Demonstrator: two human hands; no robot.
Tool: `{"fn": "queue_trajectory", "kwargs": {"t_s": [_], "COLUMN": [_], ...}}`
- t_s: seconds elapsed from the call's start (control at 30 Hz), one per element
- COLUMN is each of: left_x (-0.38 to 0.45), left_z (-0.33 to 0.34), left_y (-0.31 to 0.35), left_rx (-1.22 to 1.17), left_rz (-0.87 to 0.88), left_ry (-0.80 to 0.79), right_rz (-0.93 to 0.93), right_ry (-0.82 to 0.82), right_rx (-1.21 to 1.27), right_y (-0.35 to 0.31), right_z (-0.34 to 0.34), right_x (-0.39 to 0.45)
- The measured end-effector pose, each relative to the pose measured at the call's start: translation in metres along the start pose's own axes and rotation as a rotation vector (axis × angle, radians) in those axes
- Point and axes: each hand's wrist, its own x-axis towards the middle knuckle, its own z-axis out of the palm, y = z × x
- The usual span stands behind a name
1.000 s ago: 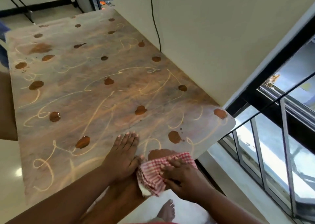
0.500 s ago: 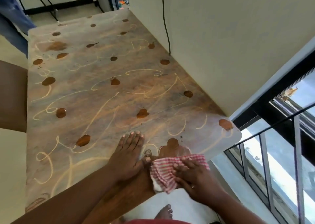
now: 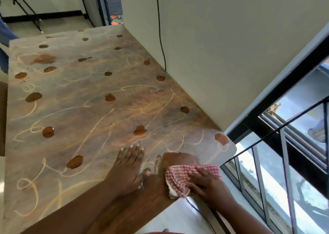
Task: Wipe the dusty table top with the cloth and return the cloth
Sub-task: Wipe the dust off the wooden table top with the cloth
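Observation:
A long wooden table top (image 3: 92, 112) stretches away from me, filmed with pale dust, looping finger trails and several brown wet blotches. A red-and-white checked cloth (image 3: 179, 176) lies bunched at the near right corner. My right hand (image 3: 206, 185) presses down on the cloth and grips it. Around the cloth the wood shows dark and clean. My left hand (image 3: 128, 169) rests flat on the table just left of the cloth, fingers spread, holding nothing.
A cream wall (image 3: 222, 55) runs along the table's right side, with a black cable (image 3: 160, 37) hanging down it. A black-framed window (image 3: 284, 153) stands at the right. Tripod legs (image 3: 26, 7) and someone's blue clothing (image 3: 5, 37) are at the far left.
My right hand has pushed the cloth away from me along the near right corner, leaving a wider dark cleaned patch. The left hand has stayed flat. The camera view has shifted slightly.

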Motion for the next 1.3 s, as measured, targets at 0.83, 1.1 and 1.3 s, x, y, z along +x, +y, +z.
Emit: {"fn": "queue_trajectory", "kwargs": {"t_s": [0.83,1.1,1.3], "left_x": [0.087,0.089,0.075], "left_z": [-0.021,-0.026,-0.022], "left_y": [0.088,0.098,0.104], "left_rx": [-0.044,-0.064,-0.051], "left_rz": [-0.051,-0.176,-0.222], "left_ry": [0.025,0.026,0.029], "right_rz": [-0.164,-0.136,-0.406], "right_ry": [-0.066,0.025,-0.111], "right_rx": [-0.026,-0.034,-0.062], "right_y": [0.109,0.134,0.11], "right_z": [-0.068,-0.095,-0.066], "right_x": [0.043,0.082,0.068]}}
